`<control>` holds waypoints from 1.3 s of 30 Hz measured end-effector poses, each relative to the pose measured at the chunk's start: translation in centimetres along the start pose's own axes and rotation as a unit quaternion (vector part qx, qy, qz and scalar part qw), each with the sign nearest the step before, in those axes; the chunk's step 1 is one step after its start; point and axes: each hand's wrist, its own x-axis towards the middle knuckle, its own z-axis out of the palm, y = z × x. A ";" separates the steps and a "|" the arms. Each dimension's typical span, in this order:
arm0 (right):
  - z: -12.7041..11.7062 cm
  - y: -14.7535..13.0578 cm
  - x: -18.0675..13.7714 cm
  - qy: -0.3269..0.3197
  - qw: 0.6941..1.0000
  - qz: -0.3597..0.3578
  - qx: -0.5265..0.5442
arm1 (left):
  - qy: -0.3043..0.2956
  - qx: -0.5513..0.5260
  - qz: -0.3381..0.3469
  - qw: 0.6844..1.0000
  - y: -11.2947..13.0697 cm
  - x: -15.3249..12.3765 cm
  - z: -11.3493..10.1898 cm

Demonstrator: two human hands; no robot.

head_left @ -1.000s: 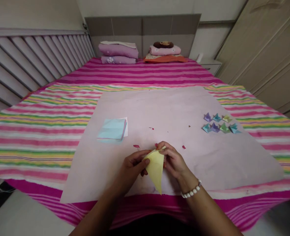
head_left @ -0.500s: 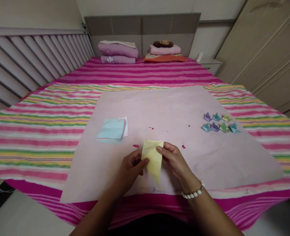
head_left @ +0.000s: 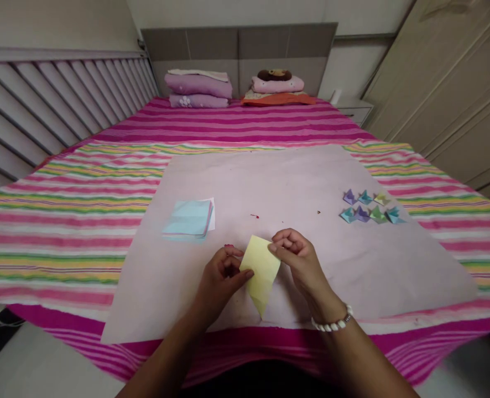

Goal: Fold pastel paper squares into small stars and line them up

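Observation:
A folded yellow sheet of origami paper (head_left: 260, 270) is held between my two hands, kite-shaped with its narrow point toward me. My left hand (head_left: 222, 281) pinches its left edge, thumb on top and fingers behind. At the upper right corner my right hand (head_left: 298, 262) grips it between thumb and fingers; a white beaded bracelet circles that wrist. Left of the hands lies a stack of square paper (head_left: 188, 217), light blue on top. Several small folded paper figures (head_left: 363, 214) in purple, blue, green and yellow stand in two rows on the right.
Under everything is a large pale sheet (head_left: 295, 177) spread over the striped bed cover (head_left: 74, 221). Small red scraps (head_left: 254, 216) dot it. Folded bedding (head_left: 198, 85) sits by the headboard (head_left: 212, 44). A slatted rail (head_left: 66, 99) runs along the left.
The yellow paper has turned clockwise, its lower point shifting left and its top tilting right. My right hand has moved slightly right and up with the corner.

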 end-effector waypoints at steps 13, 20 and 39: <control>-1.3 -0.7 -0.4 -0.115 0.990 -0.002 -0.087 | 0.068 0.121 0.053 0.989 0.2 -0.1 -0.2; -0.8 -1.8 -0.4 -0.098 0.967 -0.083 -0.220 | 0.053 0.101 0.025 0.993 -0.3 0.3 -0.1; 2.1 0.3 -1.7 0.001 0.999 0.032 -0.004 | 0.010 -0.095 -0.059 0.994 -1.1 0.7 -0.2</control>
